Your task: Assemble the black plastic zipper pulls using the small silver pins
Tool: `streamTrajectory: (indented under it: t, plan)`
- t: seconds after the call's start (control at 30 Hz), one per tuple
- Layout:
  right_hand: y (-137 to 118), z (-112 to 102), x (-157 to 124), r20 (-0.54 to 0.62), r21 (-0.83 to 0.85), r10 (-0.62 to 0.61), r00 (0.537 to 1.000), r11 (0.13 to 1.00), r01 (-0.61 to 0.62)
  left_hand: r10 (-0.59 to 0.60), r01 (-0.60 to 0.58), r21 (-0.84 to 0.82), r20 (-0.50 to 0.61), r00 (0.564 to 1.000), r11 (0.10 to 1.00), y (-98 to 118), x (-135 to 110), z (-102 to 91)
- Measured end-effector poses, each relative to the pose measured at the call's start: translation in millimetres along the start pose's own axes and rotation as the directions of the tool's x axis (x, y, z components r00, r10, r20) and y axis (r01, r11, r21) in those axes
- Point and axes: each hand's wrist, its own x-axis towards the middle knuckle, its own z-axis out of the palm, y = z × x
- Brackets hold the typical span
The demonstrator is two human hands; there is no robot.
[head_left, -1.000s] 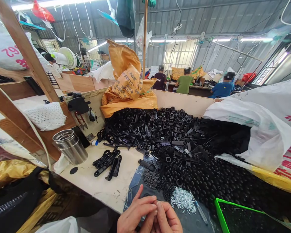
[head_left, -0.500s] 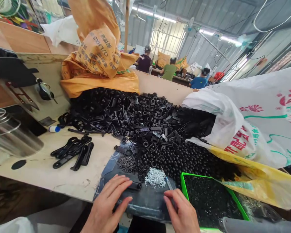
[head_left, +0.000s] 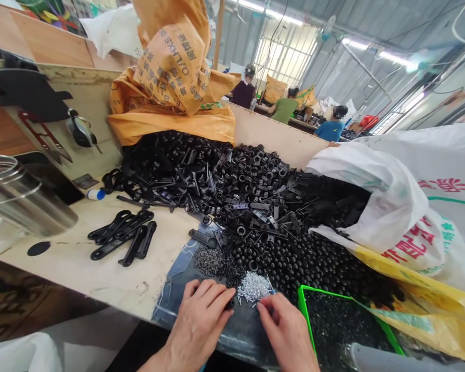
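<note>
My left hand [head_left: 203,318] lies over a dark mat [head_left: 238,330], its fingers closed on a black plastic part [head_left: 230,305]. Only the part's rounded end shows past my fingertips; the rest is covered. My right hand [head_left: 284,323] is in a pinch at the lower right edge of a heap of small silver pins [head_left: 253,287]. What sits between its fingertips is too small to make out. Something slim with a bit of blue [head_left: 272,291] shows just behind those fingers. Left of the pins is a pile of tiny dark pieces [head_left: 210,260].
Behind are heaped black plastic rings [head_left: 251,173], arms and balls [head_left: 282,258]. Several long black parts [head_left: 126,232] lie at left by a steel cup [head_left: 31,199]. A green-rimmed tray [head_left: 304,315] stands at right. Orange [head_left: 170,77] and white sacks [head_left: 372,181] flank the heap.
My left hand has moved right towards the pins and closed round the black part. The slim tool by my right hand shows less now. The view has shifted slightly.
</note>
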Motion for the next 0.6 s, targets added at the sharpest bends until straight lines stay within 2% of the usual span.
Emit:
streamTrajectory:
  t: [0.07, 0.13, 0.2, 0.3, 0.4, 0.47, 0.6]
  plan:
    - [-5, 1, -4, 0.066, 0.256, 0.163, 0.984, 0.951, -0.175, -0.012, 0.012, -0.002, -0.042, 0.999, 1.0, 2, -1, -3.1]
    - [-9, 8, -10, 0.106, 0.506, 0.323, 0.941, 0.797, -0.33, -0.01, 0.009, -0.015, -0.088, 0.996, 1.0, 7, -1, -8.4]
    - [-13, 19, -16, 0.131, 0.69, 0.419, 0.899, 0.613, -0.386, 0.02, -0.021, -0.016, -0.101, 0.995, 1.0, 11, 1, -14.5]
    - [-20, 38, -20, 0.205, 0.817, 0.404, 0.892, 0.431, -0.383, 0.072, -0.072, -0.001, -0.08, 0.994, 0.997, 16, 6, -21.7]
    - [-29, 52, -21, 0.264, 0.85, 0.357, 0.896, 0.354, -0.391, 0.067, -0.069, -0.02, -0.074, 0.995, 0.997, 17, 11, -24.9]
    - [-34, 57, -20, 0.268, 0.861, 0.366, 0.891, 0.324, -0.392, 0.058, -0.061, -0.051, -0.061, 0.996, 0.997, 15, 12, -25.7]
    - [-42, 60, -17, 0.24, 0.86, 0.401, 0.884, 0.335, -0.385, 0.057, -0.064, -0.081, -0.085, 0.995, 0.995, 13, 11, -26.0]
